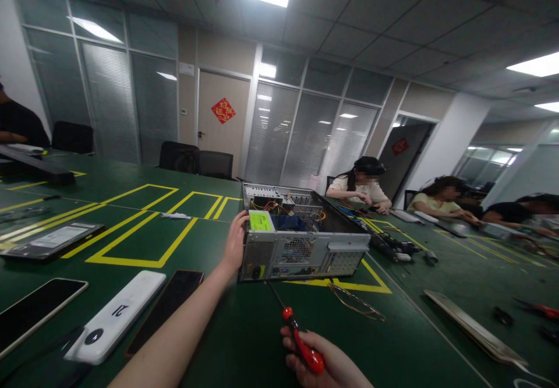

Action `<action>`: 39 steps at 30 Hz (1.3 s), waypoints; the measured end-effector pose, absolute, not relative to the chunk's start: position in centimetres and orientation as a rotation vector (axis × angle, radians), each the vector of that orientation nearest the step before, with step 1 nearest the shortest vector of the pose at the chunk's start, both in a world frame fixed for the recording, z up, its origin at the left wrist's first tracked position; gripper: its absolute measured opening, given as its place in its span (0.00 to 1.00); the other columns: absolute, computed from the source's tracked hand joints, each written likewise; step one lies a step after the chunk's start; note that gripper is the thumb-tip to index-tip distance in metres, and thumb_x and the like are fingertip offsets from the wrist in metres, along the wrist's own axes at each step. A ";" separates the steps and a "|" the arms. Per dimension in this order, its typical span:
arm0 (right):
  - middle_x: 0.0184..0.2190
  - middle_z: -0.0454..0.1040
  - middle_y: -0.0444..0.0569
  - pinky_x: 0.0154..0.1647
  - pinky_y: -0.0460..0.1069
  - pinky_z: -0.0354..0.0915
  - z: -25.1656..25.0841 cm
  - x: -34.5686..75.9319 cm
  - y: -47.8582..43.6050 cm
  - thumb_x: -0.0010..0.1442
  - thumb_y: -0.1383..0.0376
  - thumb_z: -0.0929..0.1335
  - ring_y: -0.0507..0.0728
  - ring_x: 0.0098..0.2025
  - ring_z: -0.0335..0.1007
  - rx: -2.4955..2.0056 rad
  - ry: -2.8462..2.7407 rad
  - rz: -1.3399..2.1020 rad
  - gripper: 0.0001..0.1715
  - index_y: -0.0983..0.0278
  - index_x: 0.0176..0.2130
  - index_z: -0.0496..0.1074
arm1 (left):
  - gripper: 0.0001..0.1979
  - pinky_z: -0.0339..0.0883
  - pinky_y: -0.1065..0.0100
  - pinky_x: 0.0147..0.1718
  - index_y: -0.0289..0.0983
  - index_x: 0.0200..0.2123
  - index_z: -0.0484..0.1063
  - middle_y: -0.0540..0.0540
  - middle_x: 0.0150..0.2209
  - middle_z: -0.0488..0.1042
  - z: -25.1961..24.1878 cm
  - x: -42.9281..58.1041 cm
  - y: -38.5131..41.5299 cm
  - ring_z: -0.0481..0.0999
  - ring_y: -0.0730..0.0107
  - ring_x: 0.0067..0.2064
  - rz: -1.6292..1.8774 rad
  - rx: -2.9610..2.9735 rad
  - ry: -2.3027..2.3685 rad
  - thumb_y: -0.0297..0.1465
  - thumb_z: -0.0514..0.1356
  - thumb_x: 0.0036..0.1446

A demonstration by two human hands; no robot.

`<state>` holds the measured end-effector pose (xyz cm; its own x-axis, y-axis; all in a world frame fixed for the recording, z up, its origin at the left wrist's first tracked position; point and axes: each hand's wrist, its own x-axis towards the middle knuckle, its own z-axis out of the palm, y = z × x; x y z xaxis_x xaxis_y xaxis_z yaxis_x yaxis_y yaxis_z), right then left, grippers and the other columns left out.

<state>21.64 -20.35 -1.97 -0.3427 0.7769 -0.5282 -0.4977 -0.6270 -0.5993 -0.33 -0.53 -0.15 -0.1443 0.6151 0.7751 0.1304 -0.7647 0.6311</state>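
An opened desktop computer case lies on the green table with its back panel towards me. Inside show a power supply with a bright yellow-green label, wires and boards. My left hand is against the left side of the case near its top edge, fingers curled over it. My right hand is closed round the handle of a red and black screwdriver. The thin shaft points up and left, its tip near the lower edge of the back panel. Whether the tip touches the panel I cannot tell.
At left lie a hard drive, a white power bank and two dark phones. Glasses lie in front of the case. A pale flat device and cables are to the right. Several people sit around.
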 end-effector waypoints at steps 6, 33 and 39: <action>0.25 0.72 0.44 0.14 0.36 0.42 -2.2 21.7 -20.2 0.45 0.70 0.73 0.41 0.16 0.54 -1.056 -0.497 2.076 0.16 0.68 0.38 0.72 | 0.21 0.56 0.53 0.64 0.43 0.52 0.69 0.43 0.61 0.65 -0.2 -0.3 -0.5 0.64 0.60 0.63 1.980 1.787 0.841 0.43 0.43 0.67; 0.22 0.67 0.40 0.15 0.35 0.40 -1.6 22.1 -20.4 0.45 0.70 0.71 0.40 0.16 0.51 -1.002 -0.503 2.131 0.15 0.68 0.37 0.72 | 0.21 0.56 0.53 0.64 0.42 0.52 0.68 0.42 0.61 0.64 0.0 -0.4 -0.7 0.63 0.61 0.64 1.966 1.811 0.845 0.43 0.42 0.68; 0.23 0.67 0.41 0.14 0.35 0.40 -1.8 22.1 -20.5 0.46 0.70 0.71 0.40 0.16 0.51 -1.006 -0.488 2.124 0.14 0.68 0.37 0.73 | 0.22 0.56 0.53 0.64 0.43 0.52 0.68 0.42 0.61 0.64 0.0 -0.3 -0.7 0.63 0.60 0.64 1.964 1.810 0.850 0.43 0.42 0.68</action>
<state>22.10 -20.50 -1.78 -0.4324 0.7453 -0.5075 -0.4493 -0.6660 -0.5954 -0.34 -0.68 -0.03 -0.1326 0.6136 0.7784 0.1472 -0.7645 0.6276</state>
